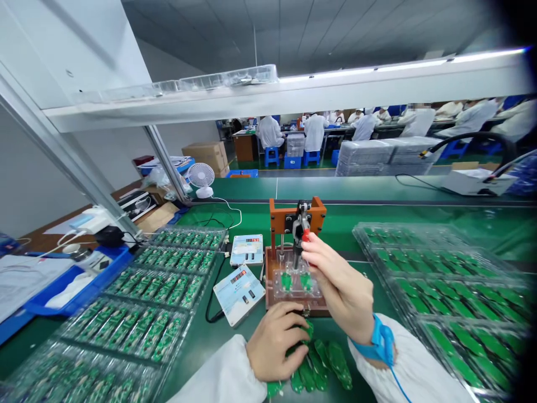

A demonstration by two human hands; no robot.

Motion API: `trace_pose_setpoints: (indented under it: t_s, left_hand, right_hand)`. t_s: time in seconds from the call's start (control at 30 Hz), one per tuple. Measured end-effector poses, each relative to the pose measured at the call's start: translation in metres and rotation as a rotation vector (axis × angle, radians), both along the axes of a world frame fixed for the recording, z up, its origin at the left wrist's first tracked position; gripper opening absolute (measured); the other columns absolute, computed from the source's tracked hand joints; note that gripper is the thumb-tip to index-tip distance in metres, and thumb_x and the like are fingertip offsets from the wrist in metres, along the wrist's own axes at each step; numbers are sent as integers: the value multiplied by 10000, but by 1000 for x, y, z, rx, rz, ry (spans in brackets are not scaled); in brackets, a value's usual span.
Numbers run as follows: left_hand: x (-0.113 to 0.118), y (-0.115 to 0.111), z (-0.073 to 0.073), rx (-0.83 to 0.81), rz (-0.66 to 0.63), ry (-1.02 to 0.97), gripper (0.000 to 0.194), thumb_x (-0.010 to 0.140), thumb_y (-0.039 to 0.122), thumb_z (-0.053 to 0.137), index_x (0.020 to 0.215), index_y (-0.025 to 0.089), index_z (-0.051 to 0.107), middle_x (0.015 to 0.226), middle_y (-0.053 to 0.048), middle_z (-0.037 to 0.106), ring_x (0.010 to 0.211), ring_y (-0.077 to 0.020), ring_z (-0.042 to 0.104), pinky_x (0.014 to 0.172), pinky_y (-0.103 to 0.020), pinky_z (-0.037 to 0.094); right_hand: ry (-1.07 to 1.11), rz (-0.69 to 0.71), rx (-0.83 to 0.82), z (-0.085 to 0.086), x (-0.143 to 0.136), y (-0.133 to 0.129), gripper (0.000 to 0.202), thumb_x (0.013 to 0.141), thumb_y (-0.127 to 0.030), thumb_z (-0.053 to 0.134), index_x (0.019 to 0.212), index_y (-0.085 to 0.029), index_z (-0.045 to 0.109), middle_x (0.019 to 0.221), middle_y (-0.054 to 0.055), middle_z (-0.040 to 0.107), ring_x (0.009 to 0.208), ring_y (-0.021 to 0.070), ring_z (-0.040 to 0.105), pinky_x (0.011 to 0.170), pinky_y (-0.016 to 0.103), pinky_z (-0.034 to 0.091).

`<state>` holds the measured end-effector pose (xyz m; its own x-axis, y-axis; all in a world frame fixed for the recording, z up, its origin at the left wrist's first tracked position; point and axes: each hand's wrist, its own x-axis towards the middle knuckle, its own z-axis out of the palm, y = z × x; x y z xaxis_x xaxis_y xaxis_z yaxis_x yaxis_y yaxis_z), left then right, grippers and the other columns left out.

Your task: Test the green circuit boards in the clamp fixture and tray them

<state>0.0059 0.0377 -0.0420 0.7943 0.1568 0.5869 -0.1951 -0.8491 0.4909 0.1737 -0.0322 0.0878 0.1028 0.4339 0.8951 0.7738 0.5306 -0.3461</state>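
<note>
My right hand (342, 280), with a blue wrist strap (380, 341), is closed round the red handle (306, 235) of a toggle clamp. The clamp is mounted on an orange and brown test fixture (274, 224). Under its clear plate sit two small green boards (286, 281). In front of the fixture my left hand (279, 341) rests with bent fingers over a pile of green boards (319, 364); its fingertips touch the boards, and whether it grips one is hidden.
Two meters with red digits (239, 294) stand left of the fixture. Clear trays of boards lie at the left (142, 285) and right (444, 285). A small fan (201, 176) and blue bin (84, 280) are farther left. People in white sit beyond the bench.
</note>
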Motion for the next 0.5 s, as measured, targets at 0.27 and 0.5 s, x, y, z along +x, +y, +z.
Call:
trace_pose_setpoints:
  t_s: [0.27, 0.5]
  left_hand:
    - [2, 2, 7, 30, 91, -188, 97, 999, 267, 642, 944, 188, 656, 964, -39, 750, 1120, -224, 658, 943, -355, 555]
    - [-56, -10, 35, 66, 79, 37, 398, 1114, 410, 351, 883, 188, 586, 817, -10, 731, 820, -121, 699, 742, -252, 515]
  right_hand:
    - [122, 32, 116, -20, -3, 16, 601, 911, 12, 596, 1431, -289, 602, 1379, 22, 673, 1325, 291, 610, 1064, 482, 580]
    - [236, 59, 135, -31, -9, 19, 629, 877, 36, 583, 1412, -292, 622, 1400, -6, 658, 1320, 309, 614, 1070, 493, 585]
